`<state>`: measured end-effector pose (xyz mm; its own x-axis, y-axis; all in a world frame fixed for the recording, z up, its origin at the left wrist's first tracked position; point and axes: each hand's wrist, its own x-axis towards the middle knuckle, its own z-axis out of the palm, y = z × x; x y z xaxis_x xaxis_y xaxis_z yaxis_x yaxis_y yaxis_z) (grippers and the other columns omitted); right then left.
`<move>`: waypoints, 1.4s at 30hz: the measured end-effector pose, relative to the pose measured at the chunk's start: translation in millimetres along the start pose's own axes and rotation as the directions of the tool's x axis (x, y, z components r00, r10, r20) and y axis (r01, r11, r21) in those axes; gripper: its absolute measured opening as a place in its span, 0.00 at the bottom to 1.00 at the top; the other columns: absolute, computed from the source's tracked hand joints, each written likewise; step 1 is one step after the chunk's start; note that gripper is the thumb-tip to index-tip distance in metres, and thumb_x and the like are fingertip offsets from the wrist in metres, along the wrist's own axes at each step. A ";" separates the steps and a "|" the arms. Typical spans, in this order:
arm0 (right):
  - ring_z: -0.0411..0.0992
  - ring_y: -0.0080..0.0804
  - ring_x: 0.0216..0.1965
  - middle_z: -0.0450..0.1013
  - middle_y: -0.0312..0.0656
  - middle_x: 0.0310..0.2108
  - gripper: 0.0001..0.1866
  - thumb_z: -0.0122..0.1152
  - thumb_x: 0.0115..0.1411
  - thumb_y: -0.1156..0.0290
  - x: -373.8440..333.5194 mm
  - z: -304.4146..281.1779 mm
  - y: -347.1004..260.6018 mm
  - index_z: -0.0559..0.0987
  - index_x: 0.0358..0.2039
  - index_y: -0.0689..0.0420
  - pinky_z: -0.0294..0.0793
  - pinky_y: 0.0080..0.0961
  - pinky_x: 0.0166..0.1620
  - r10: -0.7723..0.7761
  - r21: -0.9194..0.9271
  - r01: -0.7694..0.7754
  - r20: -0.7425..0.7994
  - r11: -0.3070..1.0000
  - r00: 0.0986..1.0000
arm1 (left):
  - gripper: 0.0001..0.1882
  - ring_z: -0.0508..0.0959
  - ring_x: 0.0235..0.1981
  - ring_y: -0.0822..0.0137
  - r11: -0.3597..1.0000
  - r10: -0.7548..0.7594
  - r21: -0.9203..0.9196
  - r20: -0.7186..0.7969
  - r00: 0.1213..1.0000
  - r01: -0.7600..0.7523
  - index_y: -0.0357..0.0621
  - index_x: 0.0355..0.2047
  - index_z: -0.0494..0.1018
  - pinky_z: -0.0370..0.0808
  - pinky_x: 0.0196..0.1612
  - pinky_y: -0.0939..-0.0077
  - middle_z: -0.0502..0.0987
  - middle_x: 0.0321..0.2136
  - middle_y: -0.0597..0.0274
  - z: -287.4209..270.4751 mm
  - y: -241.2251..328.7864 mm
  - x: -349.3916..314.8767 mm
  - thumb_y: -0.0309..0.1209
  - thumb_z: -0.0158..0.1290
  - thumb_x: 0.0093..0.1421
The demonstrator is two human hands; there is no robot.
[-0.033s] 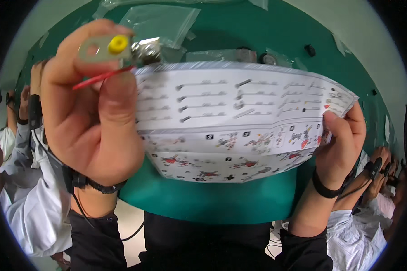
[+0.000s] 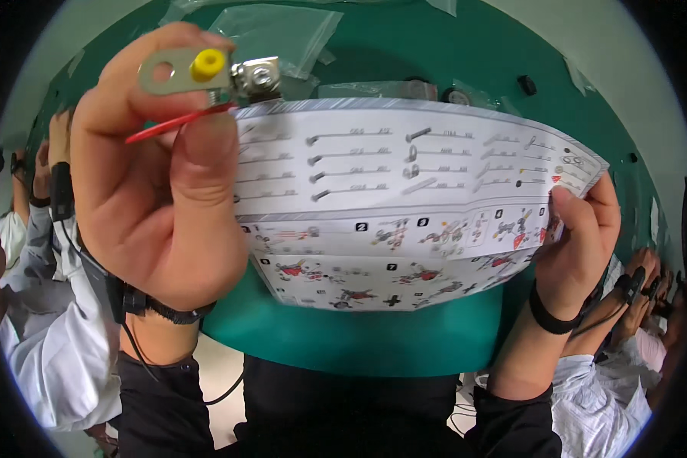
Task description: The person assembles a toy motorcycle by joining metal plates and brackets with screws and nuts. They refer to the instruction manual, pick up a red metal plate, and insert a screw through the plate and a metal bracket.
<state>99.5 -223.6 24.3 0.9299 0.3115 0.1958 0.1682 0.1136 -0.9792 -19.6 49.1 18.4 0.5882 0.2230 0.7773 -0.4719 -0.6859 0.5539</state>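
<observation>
My left hand (image 2: 160, 183) is raised and pinches a small metal toy assembly (image 2: 256, 75) between thumb and fingers. The assembly has a flat plate with a round hole, a yellow bushing (image 2: 208, 66), a screw, a small bracket and a thin red piece (image 2: 177, 124). An unfolded paper instruction sheet (image 2: 359, 195) with part drawings and numbered step pictures spans the space between my hands. My right hand (image 2: 580, 229) grips its right edge, thumb on the printed face. The sheet's left edge passes behind my left thumb; whether that hand also holds it is hidden.
Beyond the sheet, clear plastic bags (image 2: 275, 34) and a black wheel (image 2: 456, 96) lie on the green table (image 2: 389, 46). A small black part (image 2: 526, 84) sits farther right. Other people's hands and sleeves are at both sides (image 2: 61, 305). Cables run along my wrists.
My left hand and the assembly have shifted slightly upward and to the right. The sheet has moved a little to the right with my hands. Both grips look the same.
</observation>
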 end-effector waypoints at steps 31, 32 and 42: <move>0.73 0.28 0.36 0.75 0.47 0.38 0.17 0.49 0.51 0.80 -0.5 2.0 2.6 0.73 0.42 0.70 0.69 0.20 0.44 -0.064 -0.026 0.062 -0.086 0.998 0.994 | 0.14 0.73 0.47 0.57 0.977 0.131 0.168 0.011 0.991 -0.131 0.35 0.39 0.69 0.57 0.58 0.54 0.69 0.49 0.35 -13.8 -1.2 2.6 0.36 0.45 0.65; 0.73 0.27 0.34 0.75 0.46 0.36 0.15 0.50 0.50 0.81 -0.1 4.9 0.0 0.74 0.39 0.70 0.70 0.20 0.42 -0.065 -0.020 0.064 -0.091 0.998 0.994 | 0.14 0.72 0.49 0.55 0.987 0.101 0.128 -0.027 0.995 -0.096 0.35 0.39 0.69 0.57 0.59 0.53 0.69 0.49 0.35 -13.3 -0.7 2.6 0.36 0.46 0.65; 0.73 0.29 0.37 0.75 0.47 0.39 0.17 0.48 0.52 0.79 -1.8 -8.6 7.1 0.72 0.43 0.70 0.69 0.20 0.45 -0.079 -0.046 0.076 -0.067 0.996 0.995 | 0.18 0.69 0.52 0.51 0.985 0.104 0.138 -0.026 0.994 -0.100 0.35 0.41 0.68 0.57 0.59 0.52 0.70 0.46 0.38 -11.6 1.2 2.5 0.40 0.47 0.64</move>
<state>101.9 -231.5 16.5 0.9333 0.2379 0.2690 0.2537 0.0934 -0.9628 -26.3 56.9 24.5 0.5184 0.1682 0.8385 -0.4328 -0.7940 0.4269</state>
